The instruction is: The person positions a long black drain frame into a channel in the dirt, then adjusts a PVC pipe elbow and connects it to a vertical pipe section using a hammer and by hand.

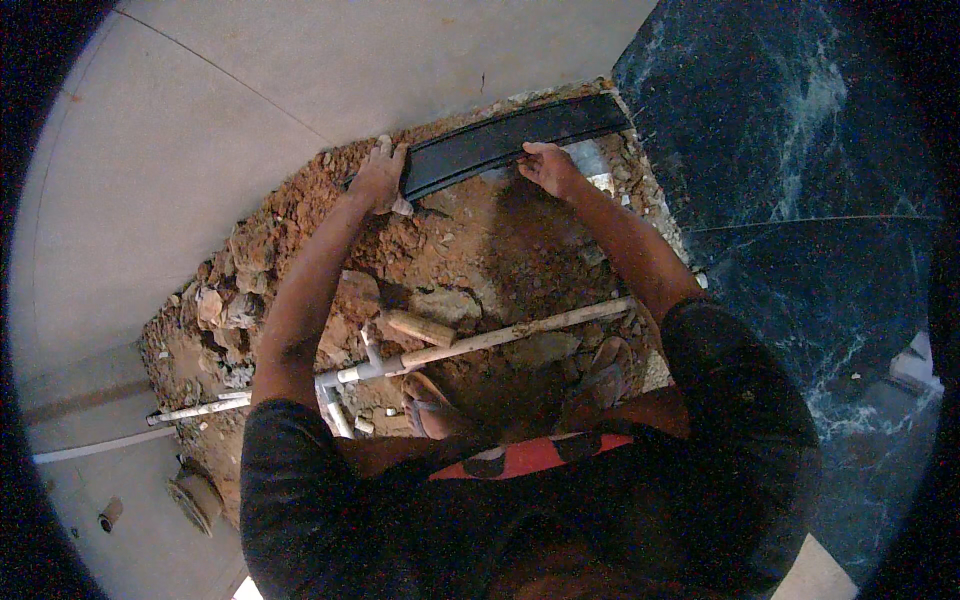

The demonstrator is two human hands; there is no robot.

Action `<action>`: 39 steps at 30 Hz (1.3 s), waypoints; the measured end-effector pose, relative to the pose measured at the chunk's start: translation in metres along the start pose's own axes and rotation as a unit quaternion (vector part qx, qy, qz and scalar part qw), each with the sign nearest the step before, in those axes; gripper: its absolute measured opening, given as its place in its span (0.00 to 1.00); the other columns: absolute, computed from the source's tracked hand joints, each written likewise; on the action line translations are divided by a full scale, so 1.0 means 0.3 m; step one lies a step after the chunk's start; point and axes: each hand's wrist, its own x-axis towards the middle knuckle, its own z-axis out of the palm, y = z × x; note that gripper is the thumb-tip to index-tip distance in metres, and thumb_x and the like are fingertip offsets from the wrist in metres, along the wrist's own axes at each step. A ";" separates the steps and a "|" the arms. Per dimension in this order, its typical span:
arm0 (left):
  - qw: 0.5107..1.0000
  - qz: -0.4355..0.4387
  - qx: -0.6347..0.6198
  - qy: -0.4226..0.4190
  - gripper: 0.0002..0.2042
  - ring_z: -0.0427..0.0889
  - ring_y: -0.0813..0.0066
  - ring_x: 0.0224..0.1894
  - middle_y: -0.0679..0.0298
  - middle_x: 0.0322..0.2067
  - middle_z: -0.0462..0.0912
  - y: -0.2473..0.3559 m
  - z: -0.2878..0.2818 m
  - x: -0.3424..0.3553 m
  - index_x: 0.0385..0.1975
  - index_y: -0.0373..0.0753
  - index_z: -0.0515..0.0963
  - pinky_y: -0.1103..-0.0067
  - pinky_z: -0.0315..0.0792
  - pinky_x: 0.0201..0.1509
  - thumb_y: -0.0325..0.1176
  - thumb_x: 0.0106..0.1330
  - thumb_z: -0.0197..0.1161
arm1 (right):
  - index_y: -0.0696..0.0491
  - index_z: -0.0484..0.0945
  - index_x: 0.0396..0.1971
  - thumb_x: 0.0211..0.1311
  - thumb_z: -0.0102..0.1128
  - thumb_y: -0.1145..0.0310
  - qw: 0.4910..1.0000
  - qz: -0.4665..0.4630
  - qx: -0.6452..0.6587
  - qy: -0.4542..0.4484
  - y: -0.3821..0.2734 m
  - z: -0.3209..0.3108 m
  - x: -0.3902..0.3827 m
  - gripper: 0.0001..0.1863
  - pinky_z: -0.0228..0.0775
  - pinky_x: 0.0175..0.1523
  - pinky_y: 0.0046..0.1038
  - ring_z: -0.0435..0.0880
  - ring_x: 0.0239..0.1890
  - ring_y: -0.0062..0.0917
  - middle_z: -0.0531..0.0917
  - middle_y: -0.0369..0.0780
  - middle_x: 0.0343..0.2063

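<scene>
A long black strip [465, 150], ridged along its long edges, lies at the foot of the pale wall, on broken reddish earth [440, 240]. My left hand [384, 175] grips the strip's left end, fingers spread along and over it. My right hand [542, 165] pinches its front edge right of centre. A small grey piece [590, 158] sits just beside my right hand, partly covered by the strip. Below my hands, a long pipe or rod [520, 330] crosses the earth, with a short wooden piece [420, 325] next to it and white pipe fittings [350, 375] at its left.
A pale wall [220, 150] fills the upper left; dark veined marble panels [760, 160] stand at the right. Rubble [235, 280] lines the wall. My sandalled feet [595, 385] are below. A pale ledge with a pipe stub [108, 515] and a round brownish object [195, 495] lie at lower left.
</scene>
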 end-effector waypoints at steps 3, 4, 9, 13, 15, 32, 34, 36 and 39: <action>1.000 -0.004 0.001 0.024 0.57 0.54 0.41 0.65 0.37 0.63 0.50 -0.022 0.043 0.008 0.64 0.31 0.48 0.58 0.58 0.66 0.49 0.36 0.78 | 0.50 0.74 0.31 0.59 0.60 0.65 1.000 -0.007 -0.003 0.003 0.003 0.001 0.004 0.06 0.73 0.46 0.30 0.77 0.35 0.23 0.78 0.35 0.29; 0.999 -0.004 -0.004 0.036 0.57 0.53 0.41 0.65 0.38 0.63 0.50 -0.018 0.046 0.011 0.65 0.31 0.48 0.58 0.57 0.66 0.48 0.36 0.78 | 0.50 0.74 0.31 0.59 0.60 0.65 1.000 -0.010 -0.002 0.004 0.006 -0.011 0.006 0.06 0.73 0.46 0.30 0.77 0.35 0.23 0.78 0.34 0.29; 0.998 -0.018 -0.055 0.009 0.59 0.51 0.42 0.67 0.40 0.64 0.50 0.011 0.010 -0.004 0.65 0.32 0.47 0.58 0.55 0.67 0.48 0.35 0.79 | 0.51 0.74 0.32 0.58 0.60 0.67 0.999 0.003 0.013 0.031 0.007 -0.006 0.005 0.06 0.73 0.46 0.31 0.77 0.35 0.25 0.76 0.35 0.30; 0.998 -0.028 -0.049 -0.005 0.60 0.51 0.42 0.66 0.40 0.64 0.50 0.008 0.001 0.000 0.65 0.32 0.47 0.59 0.55 0.67 0.49 0.33 0.79 | 0.52 0.74 0.32 0.57 0.60 0.68 0.999 -0.003 -0.002 0.033 -0.001 0.005 0.003 0.06 0.74 0.45 0.31 0.77 0.35 0.27 0.76 0.37 0.31; 0.999 -0.017 -0.045 0.012 0.61 0.51 0.42 0.66 0.40 0.64 0.50 0.015 -0.004 -0.007 0.65 0.32 0.47 0.59 0.55 0.67 0.49 0.32 0.80 | 0.52 0.74 0.32 0.56 0.60 0.69 0.999 -0.006 0.004 0.032 0.002 -0.007 0.003 0.06 0.74 0.44 0.31 0.77 0.35 0.27 0.77 0.37 0.31; 0.998 -0.012 -0.052 0.041 0.59 0.53 0.42 0.66 0.40 0.63 0.50 0.025 -0.007 -0.022 0.64 0.32 0.49 0.58 0.57 0.66 0.48 0.31 0.80 | 0.52 0.74 0.32 0.58 0.59 0.68 0.999 -0.010 0.008 0.029 0.012 -0.025 0.023 0.05 0.74 0.43 0.30 0.77 0.35 0.26 0.77 0.36 0.30; 0.998 -0.013 -0.051 0.042 0.60 0.52 0.42 0.66 0.40 0.64 0.50 0.015 0.001 -0.019 0.64 0.32 0.49 0.58 0.56 0.66 0.48 0.31 0.80 | 0.52 0.74 0.32 0.58 0.59 0.68 1.000 -0.007 0.000 0.028 0.005 -0.007 0.012 0.05 0.74 0.44 0.30 0.77 0.35 0.25 0.78 0.36 0.30; 0.998 -0.016 -0.050 0.046 0.60 0.51 0.42 0.66 0.39 0.64 0.50 -0.006 0.019 -0.018 0.64 0.32 0.49 0.57 0.56 0.66 0.49 0.31 0.80 | 0.52 0.75 0.32 0.58 0.59 0.68 1.000 -0.004 -0.008 0.026 0.002 0.027 0.006 0.05 0.74 0.44 0.30 0.77 0.35 0.25 0.78 0.36 0.30; 0.998 -0.008 -0.057 0.034 0.60 0.50 0.42 0.67 0.39 0.64 0.49 0.021 -0.002 -0.018 0.65 0.31 0.48 0.57 0.56 0.66 0.49 0.31 0.80 | 0.52 0.75 0.32 0.59 0.58 0.68 1.000 -0.005 0.007 0.020 0.003 -0.012 0.002 0.05 0.74 0.43 0.29 0.78 0.35 0.24 0.78 0.36 0.30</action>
